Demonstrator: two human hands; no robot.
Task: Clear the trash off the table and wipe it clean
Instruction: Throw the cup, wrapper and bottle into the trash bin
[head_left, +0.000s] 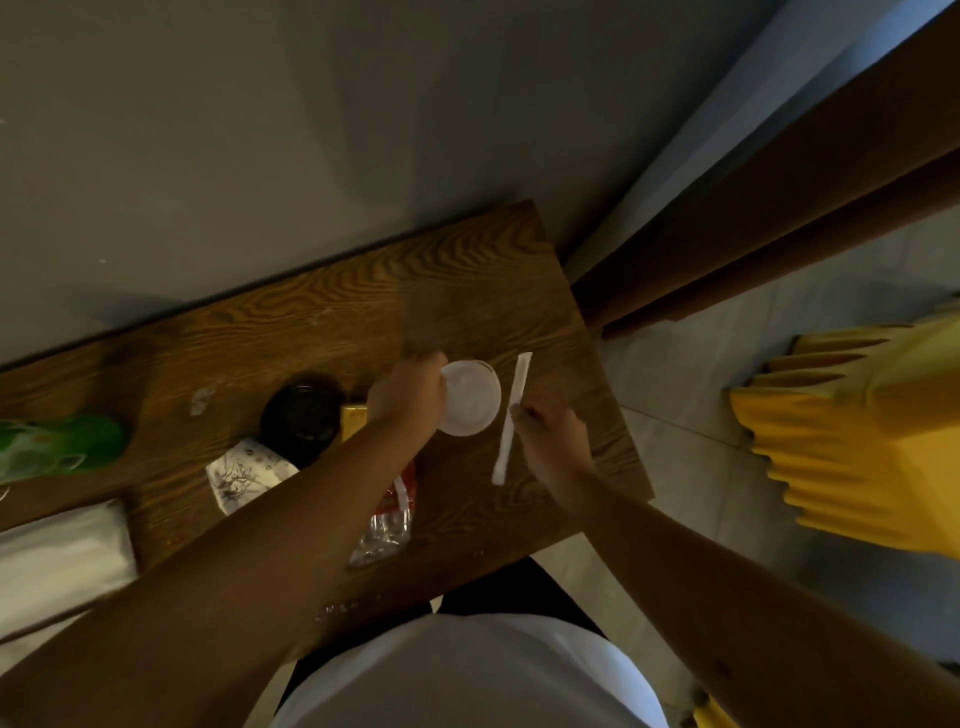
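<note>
A dark wooden table (322, 322) stands against a grey wall. My left hand (408, 392) grips the left side of a white plastic cup (471, 397) seen from above. A long white wrapped straw (511, 415) lies just right of the cup, and my right hand (553, 441) pinches it near its middle. Under my left forearm lie a crumpled clear plastic wrapper with red print (387, 525), a yellow box (354, 418), a black round lid or cup (301, 421) and a patterned paper napkin (247, 475).
A green packet (57, 449) sits at the table's left end, with a white cloth or bag (57, 561) below it. A yellow bin with a pleated liner (852, 441) stands on the tiled floor to the right. A brown door frame (753, 234) rises behind the table's corner.
</note>
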